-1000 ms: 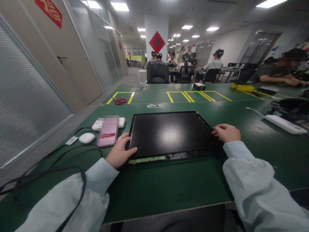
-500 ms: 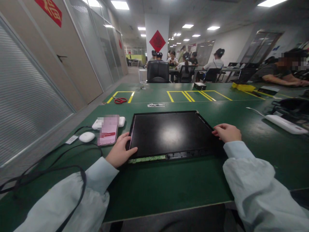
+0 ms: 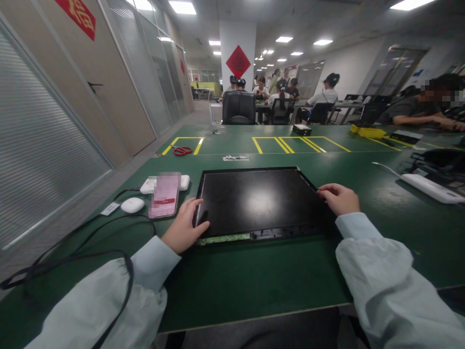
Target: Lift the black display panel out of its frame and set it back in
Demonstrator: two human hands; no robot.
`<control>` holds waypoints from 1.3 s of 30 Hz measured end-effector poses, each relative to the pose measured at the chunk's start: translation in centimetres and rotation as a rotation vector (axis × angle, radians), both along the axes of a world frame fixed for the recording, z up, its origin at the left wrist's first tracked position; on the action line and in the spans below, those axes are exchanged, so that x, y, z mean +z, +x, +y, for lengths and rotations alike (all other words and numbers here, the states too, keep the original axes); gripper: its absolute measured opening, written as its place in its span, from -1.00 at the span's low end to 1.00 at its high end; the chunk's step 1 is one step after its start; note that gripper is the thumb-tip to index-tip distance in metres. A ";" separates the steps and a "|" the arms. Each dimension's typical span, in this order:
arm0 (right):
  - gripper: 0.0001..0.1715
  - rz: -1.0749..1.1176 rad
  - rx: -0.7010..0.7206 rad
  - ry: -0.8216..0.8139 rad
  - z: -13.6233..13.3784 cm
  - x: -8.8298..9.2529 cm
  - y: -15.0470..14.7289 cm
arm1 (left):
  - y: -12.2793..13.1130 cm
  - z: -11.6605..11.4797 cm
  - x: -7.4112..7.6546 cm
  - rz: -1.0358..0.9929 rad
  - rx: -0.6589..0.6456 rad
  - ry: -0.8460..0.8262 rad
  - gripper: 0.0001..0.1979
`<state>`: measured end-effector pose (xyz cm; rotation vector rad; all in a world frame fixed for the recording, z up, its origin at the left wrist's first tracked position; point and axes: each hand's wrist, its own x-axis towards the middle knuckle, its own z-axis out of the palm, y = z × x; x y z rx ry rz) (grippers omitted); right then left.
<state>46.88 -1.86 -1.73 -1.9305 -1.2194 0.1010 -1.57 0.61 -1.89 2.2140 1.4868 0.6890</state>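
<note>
A black display panel [image 3: 236, 198] lies flat on the green table, its dark screen facing up and reflecting a bright spot. Along its near edge runs a narrow green circuit board [image 3: 225, 238]. My left hand [image 3: 184, 225] is at the panel's left edge, with thumb and fingers spread apart; the thumb reaches over the near left corner. At the right edge, my right hand [image 3: 339, 198] has its thumb and fingers pinched together on the panel's rim. The undersides of the right fingertips are hidden.
Left of the panel lie a pink phone [image 3: 165, 195], a white oval object [image 3: 132, 205] and black cables [image 3: 98, 222]. Red-handled scissors [image 3: 182, 150] and small pale pieces [image 3: 236, 158] lie beyond. A white bar-shaped device [image 3: 432, 188] is at right. Other people sit farther back.
My left fingers have lifted and spread slightly over the left edge. My right hand has shifted a little left and up along the right rim. The panel appears unmoved.
</note>
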 end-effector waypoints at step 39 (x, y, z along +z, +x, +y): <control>-0.61 -0.190 0.002 -0.262 1.1 -1.1 0.8 | 0.0 0.4 -0.1 -0.062 0.075 -0.052 -0.41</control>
